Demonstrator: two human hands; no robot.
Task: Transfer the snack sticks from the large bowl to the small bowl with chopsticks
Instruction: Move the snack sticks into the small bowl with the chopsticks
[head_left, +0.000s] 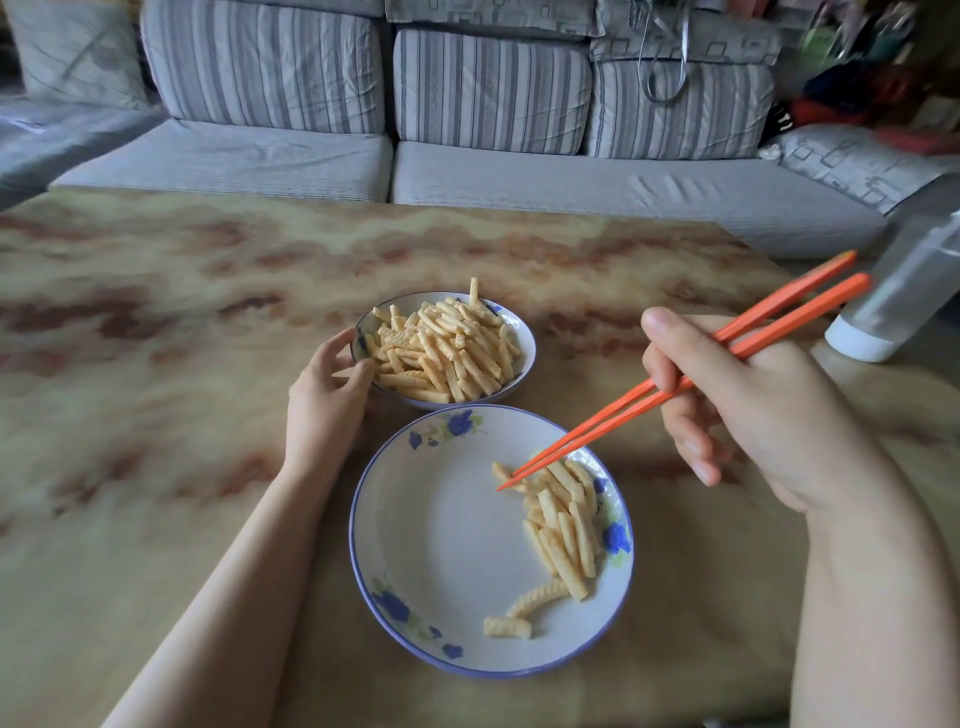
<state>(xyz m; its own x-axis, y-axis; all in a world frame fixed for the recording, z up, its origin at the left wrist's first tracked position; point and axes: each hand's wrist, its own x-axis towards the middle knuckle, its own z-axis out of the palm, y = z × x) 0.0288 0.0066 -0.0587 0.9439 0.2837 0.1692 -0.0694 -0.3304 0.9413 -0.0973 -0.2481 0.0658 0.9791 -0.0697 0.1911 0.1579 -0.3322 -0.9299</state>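
Marbled tan table (156, 364) carries the large bowl (431, 530). Just beyond it, the left hand (327, 400) curls round the heaped small bowl (524, 338) (steadying it, I judge). The right hand (753, 415) pinches chopsticks (613, 423), tips nearly together at the snack sticks (563, 530) along its right side.

You are sitting in a home living room. Along the far edge of the desk (208, 312) runs a grey fabric sofa (467, 176) with striped back cushions (491, 88) and a loose pillow (78, 52) beyond the desk's far left corner. Past its far right corner lies a blurred heap of colourful household things (857, 67). On the desk, the large bowl (452, 423) with blue painted flowers is ordinary home tableware.
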